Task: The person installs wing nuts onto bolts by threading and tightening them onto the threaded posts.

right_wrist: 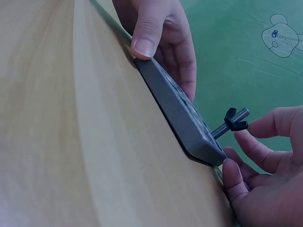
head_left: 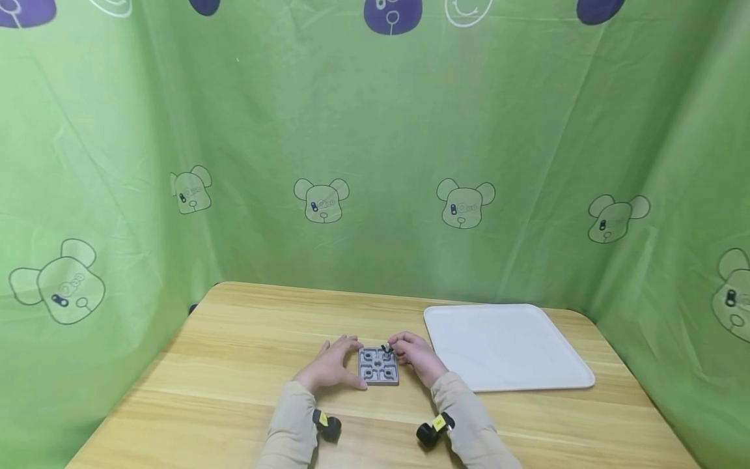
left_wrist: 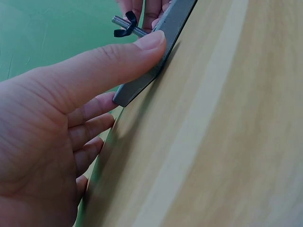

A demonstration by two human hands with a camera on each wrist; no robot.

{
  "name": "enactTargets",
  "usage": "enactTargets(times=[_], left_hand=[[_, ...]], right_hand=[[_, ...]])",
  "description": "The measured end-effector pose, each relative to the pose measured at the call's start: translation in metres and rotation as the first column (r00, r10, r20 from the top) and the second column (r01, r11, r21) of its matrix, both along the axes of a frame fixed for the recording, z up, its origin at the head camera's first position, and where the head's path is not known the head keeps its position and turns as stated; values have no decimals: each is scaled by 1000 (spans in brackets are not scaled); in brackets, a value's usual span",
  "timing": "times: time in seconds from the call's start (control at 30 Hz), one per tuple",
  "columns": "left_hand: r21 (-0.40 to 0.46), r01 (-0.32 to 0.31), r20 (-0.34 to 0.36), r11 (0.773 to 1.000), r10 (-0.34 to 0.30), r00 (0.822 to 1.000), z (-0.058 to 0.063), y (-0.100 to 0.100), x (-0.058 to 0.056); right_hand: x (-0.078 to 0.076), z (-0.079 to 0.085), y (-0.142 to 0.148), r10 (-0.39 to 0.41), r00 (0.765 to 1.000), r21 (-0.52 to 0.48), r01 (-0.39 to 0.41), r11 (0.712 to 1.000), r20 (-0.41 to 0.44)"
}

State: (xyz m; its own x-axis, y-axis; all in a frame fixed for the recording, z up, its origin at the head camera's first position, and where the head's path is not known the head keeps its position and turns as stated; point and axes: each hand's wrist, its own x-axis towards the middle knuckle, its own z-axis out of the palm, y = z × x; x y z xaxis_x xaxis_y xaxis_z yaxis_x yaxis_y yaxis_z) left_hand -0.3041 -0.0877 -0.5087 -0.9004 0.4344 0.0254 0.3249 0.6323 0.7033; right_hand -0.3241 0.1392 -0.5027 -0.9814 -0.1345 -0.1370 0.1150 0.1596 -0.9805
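A grey square block [head_left: 378,366] with recesses and round holes lies flat on the wooden table. My left hand [head_left: 331,366] holds its left side, thumb at the near corner and fingers at the far one. A threaded bolt [right_wrist: 220,132] rises from the far right corner of the block. On its shaft, below the top end, sits a black wing nut [right_wrist: 230,121]. My right hand [head_left: 417,355] is beside that corner, its index fingertip at one wing of the nut. In the right wrist view, the right thumb lies against the block's corner, apart from the nut.
A white tray [head_left: 506,348] with a raised rim lies on the table [head_left: 234,371] just right of my right hand. Green curtains [head_left: 387,130] with bear prints hang behind and at both sides. Black wrist cameras are strapped to both sleeves.
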Motion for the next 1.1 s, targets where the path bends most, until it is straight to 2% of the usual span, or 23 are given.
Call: enactTargets(times=[0.17,0.53,1.1], left_hand=[[2,1,1,1000,-1,1000,0,0,0],[-12,2,-10,1000,-2,1000,1,0,1],[-12,2,-11,1000,-2,1000,0,-1,0]], right_hand=[[1,0,1,18,1000,27,-18,999,7],[1,-2,1,58,998,84,-55,995,-32],[5,1,-2,36,999,146,-30,989,-35]])
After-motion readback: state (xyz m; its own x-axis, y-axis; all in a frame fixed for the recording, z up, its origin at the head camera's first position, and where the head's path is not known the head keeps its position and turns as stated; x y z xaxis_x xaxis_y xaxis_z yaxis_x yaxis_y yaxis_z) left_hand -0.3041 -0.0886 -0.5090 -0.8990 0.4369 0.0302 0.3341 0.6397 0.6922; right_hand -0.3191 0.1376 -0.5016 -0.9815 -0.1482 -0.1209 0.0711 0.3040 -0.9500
